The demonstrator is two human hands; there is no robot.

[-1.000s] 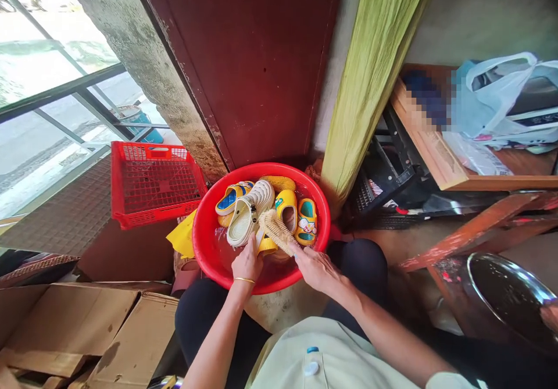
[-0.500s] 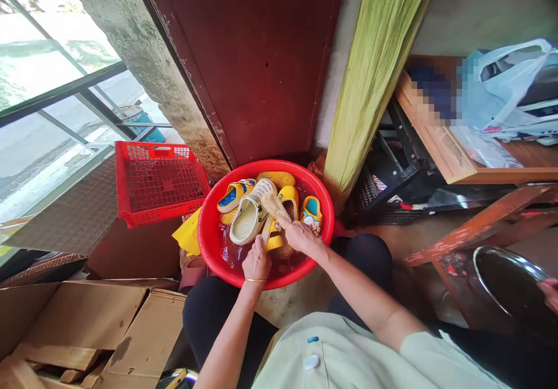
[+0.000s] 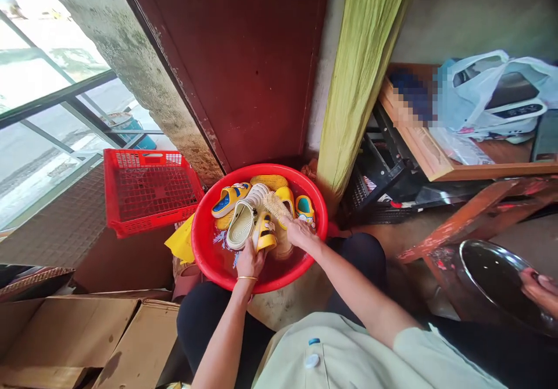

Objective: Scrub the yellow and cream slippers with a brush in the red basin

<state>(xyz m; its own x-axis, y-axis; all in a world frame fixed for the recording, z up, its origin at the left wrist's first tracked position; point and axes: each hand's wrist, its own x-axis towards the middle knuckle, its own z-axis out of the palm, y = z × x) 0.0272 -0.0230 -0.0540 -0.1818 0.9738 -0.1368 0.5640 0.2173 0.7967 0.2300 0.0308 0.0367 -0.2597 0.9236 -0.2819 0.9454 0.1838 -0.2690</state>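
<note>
My left hand (image 3: 251,259) is closed on a small yellow clog (image 3: 265,233), tilted with dark openings showing. My right hand (image 3: 301,234) grips a pale-bristled scrub brush (image 3: 276,206), which lies just above and right of that clog. Both hands are over a red basin (image 3: 201,255) of water. In it lie a cream clog (image 3: 239,227), a yellow clog with a blue inside (image 3: 230,197), another yellow clog (image 3: 285,198), one with a teal inside (image 3: 304,207), and a yellow sole (image 3: 269,181) at the back.
A red plastic crate (image 3: 152,188) stands left of the basin, above cardboard boxes (image 3: 78,331). A green curtain (image 3: 355,75) hangs behind, beside a dark red door (image 3: 244,69). At right are a wooden table (image 3: 444,171), a metal bowl (image 3: 492,284) and another person's hand (image 3: 540,290).
My left hand has turned the small yellow clog, so more of its upper shows. The brush stays in my right hand. The other person's hand reaches further over the bowl.
</note>
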